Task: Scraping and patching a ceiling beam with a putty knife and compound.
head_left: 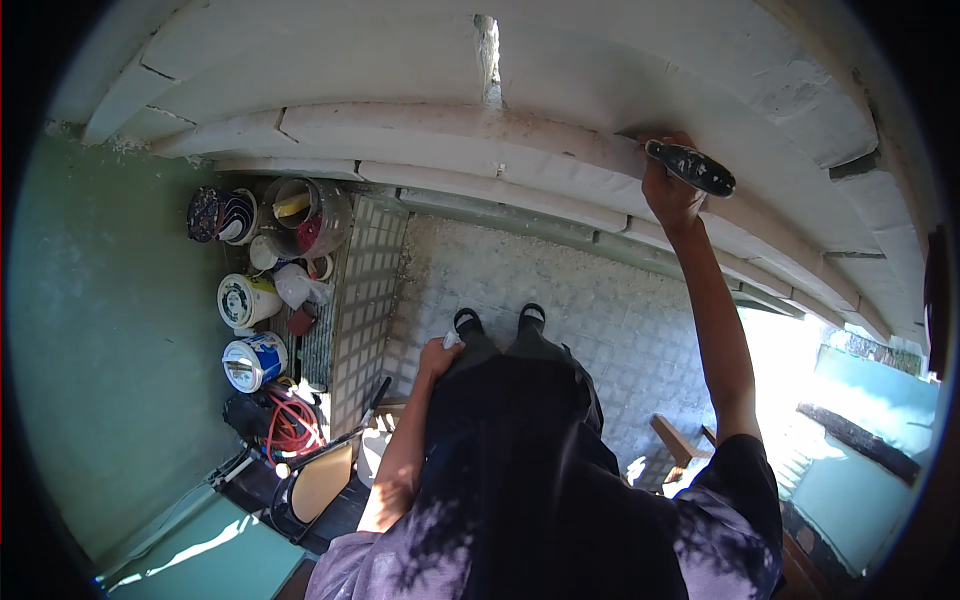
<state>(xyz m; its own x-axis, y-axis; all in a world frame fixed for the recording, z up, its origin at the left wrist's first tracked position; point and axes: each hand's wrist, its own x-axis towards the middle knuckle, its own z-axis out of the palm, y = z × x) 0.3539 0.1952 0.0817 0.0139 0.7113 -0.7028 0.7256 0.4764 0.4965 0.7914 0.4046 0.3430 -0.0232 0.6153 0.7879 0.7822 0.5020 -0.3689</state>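
Note:
My right hand (672, 195) is raised at the upper right, closed round the black, paint-specked handle of a scraper (703, 172). Its thin blade, partly hidden by my fingers, reaches the edge of a white-painted ledge (400, 125) below a pale wall panel (600, 60). Down by my left thigh, my left hand (436, 358) is closed on a small crumpled white piece (452, 340). Whether that is cloth, paper or plastic I cannot tell.
Along the left stand a clear tub (335, 215), white buckets (245, 300), a blue-and-white bucket (255, 362) and a coiled red hose (295, 425). A folded chair (320, 485) lies lower left. A wooden piece (678, 440) stands right of my legs on the pale tiled floor (600, 300).

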